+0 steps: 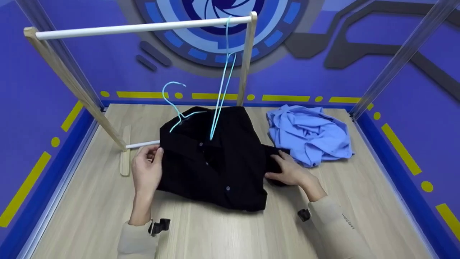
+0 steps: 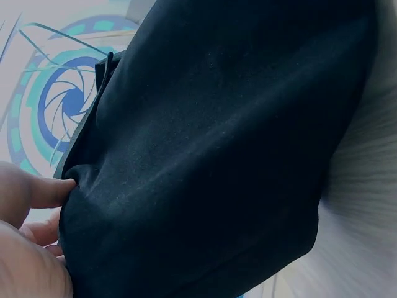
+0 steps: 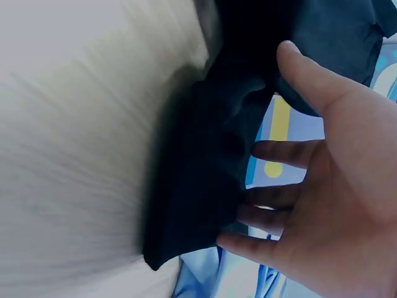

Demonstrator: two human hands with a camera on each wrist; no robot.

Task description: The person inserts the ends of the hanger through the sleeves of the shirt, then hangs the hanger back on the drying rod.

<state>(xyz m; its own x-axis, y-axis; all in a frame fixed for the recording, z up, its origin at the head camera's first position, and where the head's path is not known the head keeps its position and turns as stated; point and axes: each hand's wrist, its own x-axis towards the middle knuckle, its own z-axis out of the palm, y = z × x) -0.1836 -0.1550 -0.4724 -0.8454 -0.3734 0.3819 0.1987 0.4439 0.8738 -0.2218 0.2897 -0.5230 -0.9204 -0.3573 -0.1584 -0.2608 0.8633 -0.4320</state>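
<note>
A black button-up shirt [image 1: 237, 154] lies on the table, with a light-blue hanger [image 1: 179, 114] sticking out of its collar opening. My left hand [image 1: 147, 169] pinches the shirt's left edge between thumb and fingers; the left wrist view shows the cloth [image 2: 205, 149] bunched at the thumb tip. On the other side, my right hand [image 1: 291, 169] rests against the black sleeve [image 3: 205, 167], fingers spread and fairly straight, the thumb apart from them. A second light-blue hanger [image 1: 227, 64] hangs from the rack's rail, its lower end in front of the shirt.
A wooden rack with a white rail [image 1: 143, 29] stands at the back left; its lower bar [image 1: 142, 144] runs behind the shirt. A crumpled blue shirt [image 1: 311, 135] lies at the right, near the black sleeve. Blue printed walls [image 1: 413, 90] enclose the wooden table [image 1: 215, 233].
</note>
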